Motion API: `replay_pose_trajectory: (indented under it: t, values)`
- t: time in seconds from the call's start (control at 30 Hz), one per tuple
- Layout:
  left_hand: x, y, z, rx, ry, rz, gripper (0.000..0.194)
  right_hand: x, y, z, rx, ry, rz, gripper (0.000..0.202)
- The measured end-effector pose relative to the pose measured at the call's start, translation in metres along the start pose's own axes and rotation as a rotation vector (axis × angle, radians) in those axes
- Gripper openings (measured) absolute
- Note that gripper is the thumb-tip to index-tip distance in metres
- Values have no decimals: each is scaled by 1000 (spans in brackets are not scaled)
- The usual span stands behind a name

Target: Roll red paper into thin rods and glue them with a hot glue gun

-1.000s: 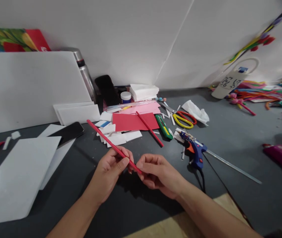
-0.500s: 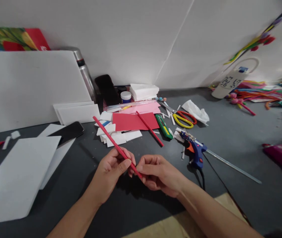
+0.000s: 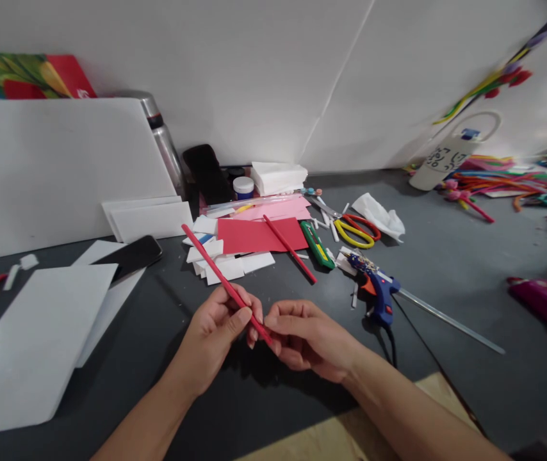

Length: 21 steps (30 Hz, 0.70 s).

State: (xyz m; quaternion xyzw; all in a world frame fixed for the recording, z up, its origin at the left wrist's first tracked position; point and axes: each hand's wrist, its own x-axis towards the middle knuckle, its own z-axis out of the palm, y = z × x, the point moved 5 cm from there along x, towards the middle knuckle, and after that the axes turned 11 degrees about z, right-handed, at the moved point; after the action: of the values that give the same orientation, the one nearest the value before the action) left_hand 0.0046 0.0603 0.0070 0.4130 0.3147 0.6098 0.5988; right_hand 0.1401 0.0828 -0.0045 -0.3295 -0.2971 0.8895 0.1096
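Observation:
A thin red stick [image 3: 214,271], perhaps rolled paper, slants above the dark table. Its upper end points left and away from me. My left hand [image 3: 218,333] is closed round its lower half, thumb on top. My right hand [image 3: 309,336] is closed in a pinch at the lower end, where the fingers partly hide the contact. Beyond my hands a second red stick [image 3: 291,250] lies across a sheet of red paper [image 3: 239,236]. White card pieces [image 3: 257,262] are scattered around that sheet, and a green cutter [image 3: 317,244] lies to its right.
To the right are a blue glue gun [image 3: 382,296] with a clear glue stick [image 3: 451,321], scissors [image 3: 355,232] and a crumpled tissue [image 3: 378,216]. A white bottle [image 3: 441,160] and a magenta tool [image 3: 545,306] stand farther right. White boards [image 3: 38,339] and a phone [image 3: 136,253] occupy the left.
The lower end of the red stick has shifted slightly at my right fingertips. Both hands stay in nearly the same place, and the view has moved very slightly.

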Motion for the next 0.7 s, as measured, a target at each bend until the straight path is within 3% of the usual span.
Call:
replay_pose_trajectory:
  t: [0.3,0.7]
  values:
    - [0,2,0,0,10,14,6,0,2,1,40,-62,24,15]
    - [0,2,-1,15,8,22,4,-1,3,0,51,-88,30,18]
